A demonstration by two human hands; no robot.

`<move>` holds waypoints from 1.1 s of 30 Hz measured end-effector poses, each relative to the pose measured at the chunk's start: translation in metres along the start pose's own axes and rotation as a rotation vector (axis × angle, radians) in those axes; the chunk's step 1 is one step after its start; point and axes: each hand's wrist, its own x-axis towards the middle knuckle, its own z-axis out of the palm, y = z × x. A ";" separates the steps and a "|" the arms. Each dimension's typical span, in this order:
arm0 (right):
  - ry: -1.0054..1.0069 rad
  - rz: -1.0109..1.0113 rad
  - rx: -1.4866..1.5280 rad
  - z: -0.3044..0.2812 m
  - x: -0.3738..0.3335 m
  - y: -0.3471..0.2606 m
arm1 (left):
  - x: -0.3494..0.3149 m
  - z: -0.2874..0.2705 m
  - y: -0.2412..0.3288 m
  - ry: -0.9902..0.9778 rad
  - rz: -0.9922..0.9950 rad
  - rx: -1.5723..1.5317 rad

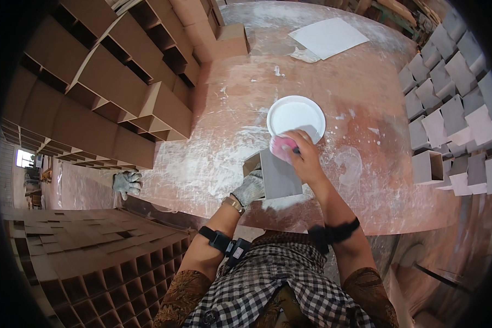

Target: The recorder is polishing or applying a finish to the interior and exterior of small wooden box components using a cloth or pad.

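A small open-ended box with a grey-coated face lies near the front of the table, its brown inside showing at the left. My left hand, in a grey knitted glove, grips the box from its left side; the fingertips are hidden in or behind it. My bare right hand is closed around a pink sponge. A small dark thing shows between its fingers. The sponge is at the box's far edge, overlapping the near rim of a round white dish. Whether the sponge touches the box I cannot tell.
Brown boxes are stacked along the left; more fill the lower left. Grey-coated boxes stand in rows at the right. A white sheet lies at the far side of the stained table. A loose glove rests at the left.
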 end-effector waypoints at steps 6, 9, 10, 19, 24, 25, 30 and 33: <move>-0.071 -0.042 -0.072 0.010 -0.035 -0.017 | -0.003 -0.007 0.011 -0.015 -0.192 -0.647; -0.141 -0.099 -0.019 -0.007 -0.084 -0.039 | -0.001 -0.012 0.012 -0.060 -0.052 -0.078; -0.180 -0.057 0.046 -0.010 -0.098 -0.046 | 0.001 -0.013 0.012 -0.027 -0.010 -0.005; 0.022 0.276 0.384 -0.037 -0.130 -0.060 | -0.001 -0.011 0.011 -0.033 0.021 0.085; 0.270 0.585 0.709 -0.040 -0.121 -0.051 | -0.011 -0.020 0.008 -0.071 0.091 0.176; 0.377 0.641 0.776 -0.038 -0.120 -0.052 | -0.016 -0.021 0.010 0.029 0.127 0.164; 0.579 0.822 1.016 -0.043 -0.108 -0.052 | -0.057 -0.027 0.032 0.260 -0.163 0.429; 0.536 0.795 1.021 -0.049 -0.093 -0.050 | -0.073 -0.046 0.040 0.356 -0.088 0.461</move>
